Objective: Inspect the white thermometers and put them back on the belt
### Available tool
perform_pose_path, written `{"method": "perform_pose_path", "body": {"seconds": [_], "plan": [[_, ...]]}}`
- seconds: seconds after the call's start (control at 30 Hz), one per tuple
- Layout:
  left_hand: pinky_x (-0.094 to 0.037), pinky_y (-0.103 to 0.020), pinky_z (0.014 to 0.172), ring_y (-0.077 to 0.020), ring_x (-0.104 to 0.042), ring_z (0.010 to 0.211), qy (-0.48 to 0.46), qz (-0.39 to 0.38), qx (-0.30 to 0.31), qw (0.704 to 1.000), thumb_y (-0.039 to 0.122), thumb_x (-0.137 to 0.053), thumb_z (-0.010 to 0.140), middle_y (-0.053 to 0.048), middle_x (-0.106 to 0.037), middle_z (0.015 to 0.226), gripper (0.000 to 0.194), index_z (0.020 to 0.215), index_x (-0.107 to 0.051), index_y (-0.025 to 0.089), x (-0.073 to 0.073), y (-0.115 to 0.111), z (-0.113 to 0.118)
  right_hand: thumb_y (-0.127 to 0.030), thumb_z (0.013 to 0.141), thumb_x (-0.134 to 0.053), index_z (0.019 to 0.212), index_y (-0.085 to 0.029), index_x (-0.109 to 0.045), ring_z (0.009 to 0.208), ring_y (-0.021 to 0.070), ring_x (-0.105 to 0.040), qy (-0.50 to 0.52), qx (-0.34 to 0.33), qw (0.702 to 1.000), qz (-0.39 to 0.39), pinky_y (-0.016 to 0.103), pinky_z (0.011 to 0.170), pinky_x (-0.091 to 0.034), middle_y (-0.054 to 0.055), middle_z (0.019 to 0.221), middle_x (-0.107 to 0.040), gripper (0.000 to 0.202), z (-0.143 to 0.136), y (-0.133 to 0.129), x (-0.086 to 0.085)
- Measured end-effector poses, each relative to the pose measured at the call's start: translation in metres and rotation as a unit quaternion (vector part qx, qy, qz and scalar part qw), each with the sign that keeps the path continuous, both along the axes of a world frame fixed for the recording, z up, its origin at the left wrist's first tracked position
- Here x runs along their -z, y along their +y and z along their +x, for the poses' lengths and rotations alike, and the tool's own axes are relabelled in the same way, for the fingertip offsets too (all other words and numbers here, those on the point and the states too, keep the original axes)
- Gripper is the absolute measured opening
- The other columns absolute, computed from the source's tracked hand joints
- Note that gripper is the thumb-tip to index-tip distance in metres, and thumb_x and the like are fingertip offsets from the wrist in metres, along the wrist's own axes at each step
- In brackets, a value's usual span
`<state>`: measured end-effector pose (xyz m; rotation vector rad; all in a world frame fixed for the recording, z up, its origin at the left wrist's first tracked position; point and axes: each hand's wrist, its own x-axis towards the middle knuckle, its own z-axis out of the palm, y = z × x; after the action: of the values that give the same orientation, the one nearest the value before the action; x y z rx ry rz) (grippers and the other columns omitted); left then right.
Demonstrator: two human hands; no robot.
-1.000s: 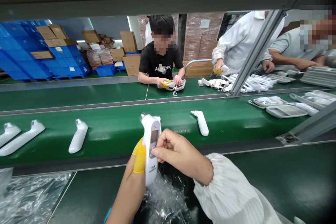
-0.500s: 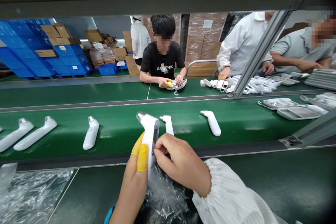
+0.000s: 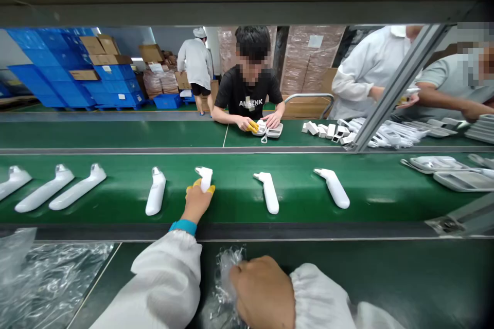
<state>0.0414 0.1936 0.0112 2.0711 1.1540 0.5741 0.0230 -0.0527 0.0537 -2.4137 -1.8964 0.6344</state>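
Out on the green conveyor belt (image 3: 231, 211), my left hand (image 3: 197, 200) is closed around a white infrared thermometer (image 3: 206, 179). Yellow finger cots cover some of its fingertips, and the thermometer's lower handle is hidden by them. Close to my body, my right hand (image 3: 264, 288) is curled shut and a little blurred, beside and partly over crumpled clear plastic film (image 3: 227, 272). What its fingers hold, if anything, is hidden. On the belt, another thermometer (image 3: 155, 193) lies just left of my left hand, and one more (image 3: 269, 194) to its right.
Several thermometers (image 3: 79, 187) lie further left, one (image 3: 335, 189) further right. Open white cases (image 3: 463, 180) sit at the belt's right end, behind a metal strut (image 3: 401, 87). Clear plastic bags (image 3: 57, 282) cover the near left. Across the belt, a person in black (image 3: 249, 92) handles a case.
My left hand has reached forward and left, bringing the thermometer from in front of me down to the belt. My right hand has left the thermometer and dropped toward the plastic film.
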Motion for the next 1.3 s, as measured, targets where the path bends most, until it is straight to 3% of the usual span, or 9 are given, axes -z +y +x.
{"method": "perform_pose_path", "body": {"seconds": [0.1, 0.27, 0.4, 0.47, 0.57, 0.7, 0.77, 1.0, 1.3], "plan": [[-0.030, -0.054, 0.105, -0.0443, -0.041, 0.126, 0.048, 0.028, -0.038, 0.998, 0.034, -0.068, 0.072, -0.025, -0.054, 0.125, 0.053, 0.119, -0.061, 0.008, 0.006, 0.003, 0.007, -0.018, 0.082, -0.050, 0.094, -0.014, -0.067, 0.081, 0.0258, -0.070, 0.007, -0.027, 1.000, 0.003, 0.032, 0.062, -0.044, 0.010, 0.093, -0.074, 0.022, 0.007, -0.003, 0.002], [-0.011, -0.067, 0.105, -0.0492, -0.015, 0.138, 0.047, 0.071, -0.154, 0.984, 0.043, -0.057, 0.080, -0.028, -0.025, 0.149, 0.070, 0.140, -0.040, 0.011, -0.018, 0.032, -0.031, -0.032, 0.093, -0.047, 0.078, -0.017, -0.063, 0.080, 0.0210, -0.068, 0.062, -0.037, 0.992, 0.104, 0.029, 0.066, -0.042, 0.007, 0.087, -0.072, 0.027, 0.033, -0.012, -0.003], [-0.024, -0.065, 0.102, -0.0485, -0.038, 0.126, 0.004, -0.013, -0.127, 0.992, 0.033, -0.058, 0.077, -0.030, -0.050, 0.128, 0.052, 0.121, -0.055, 0.006, -0.035, 0.040, -0.055, -0.023, 0.090, -0.052, 0.078, -0.018, -0.059, 0.074, 0.0141, -0.061, 0.162, 0.058, 0.961, 0.215, 0.026, 0.066, -0.041, 0.000, 0.078, -0.066, 0.015, 0.044, -0.009, -0.019], [-0.040, -0.051, 0.096, -0.0361, -0.055, 0.112, -0.052, -0.048, -0.056, 0.996, 0.041, -0.050, 0.083, -0.018, -0.063, 0.112, 0.042, 0.113, -0.059, 0.013, -0.040, 0.018, -0.058, -0.020, 0.091, -0.051, 0.084, -0.020, -0.062, 0.075, 0.0118, -0.059, 0.226, 0.110, 0.923, 0.291, 0.025, 0.069, -0.042, -0.001, 0.081, -0.063, 0.013, 0.045, -0.004, -0.028], [-0.050, -0.033, 0.074, -0.0212, -0.062, 0.081, -0.175, -0.119, 0.025, 0.977, 0.063, -0.033, 0.088, -0.007, -0.066, 0.090, 0.054, 0.102, -0.060, 0.019, -0.047, -0.043, -0.059, -0.021, 0.090, -0.053, 0.095, -0.022, -0.065, 0.079, 0.0106, -0.059, 0.325, 0.154, 0.853, 0.379, 0.024, 0.074, -0.045, -0.001, 0.090, -0.061, 0.014, 0.043, 0.006, -0.037], [-0.048, -0.028, 0.068, -0.0166, -0.058, 0.072, -0.344, -0.349, 0.105, 0.865, 0.063, -0.059, 0.079, -0.003, -0.065, 0.080, 0.048, 0.095, -0.064, 0.018, -0.060, -0.120, -0.068, -0.025, 0.088, -0.057, 0.091, -0.021, -0.062, 0.076, 0.0114, -0.060, 0.460, 0.176, 0.766, 0.413, 0.026, 0.072, -0.050, -0.001, 0.084, -0.061, 0.007, 0.040, 0.012, -0.042], [-0.049, -0.029, 0.074, -0.0194, -0.061, 0.082, -0.337, -0.384, 0.125, 0.851, 0.061, -0.060, 0.081, -0.005, -0.069, 0.091, 0.049, 0.108, -0.065, 0.020, -0.063, -0.138, -0.073, -0.026, 0.086, -0.060, 0.084, -0.020, -0.057, 0.070, 0.0118, -0.060, 0.503, 0.191, 0.740, 0.405, 0.026, 0.067, -0.051, -0.002, 0.075, -0.059, 0.007, 0.040, 0.010, -0.042], [-0.044, -0.037, 0.096, -0.0286, -0.057, 0.113, -0.297, -0.298, 0.121, 0.899, 0.051, -0.062, 0.082, -0.008, -0.065, 0.122, 0.057, 0.131, -0.056, 0.024, -0.058, -0.145, -0.078, -0.030, 0.080, -0.067, 0.077, -0.020, -0.048, 0.067, 0.0126, -0.058, 0.507, 0.195, 0.752, 0.373, 0.027, 0.064, -0.049, -0.004, 0.071, -0.058, 0.021, 0.048, 0.003, -0.042], [-0.045, -0.036, 0.096, -0.0269, -0.061, 0.108, -0.292, -0.267, 0.104, 0.913, 0.051, -0.062, 0.081, -0.007, -0.070, 0.110, 0.051, 0.125, -0.061, 0.024, -0.058, -0.148, -0.077, -0.023, 0.083, -0.061, 0.080, -0.019, -0.049, 0.067, 0.0118, -0.059, 0.516, 0.176, 0.767, 0.340, 0.026, 0.065, -0.047, -0.004, 0.068, -0.059, 0.013, 0.054, 0.002, -0.045]]}}
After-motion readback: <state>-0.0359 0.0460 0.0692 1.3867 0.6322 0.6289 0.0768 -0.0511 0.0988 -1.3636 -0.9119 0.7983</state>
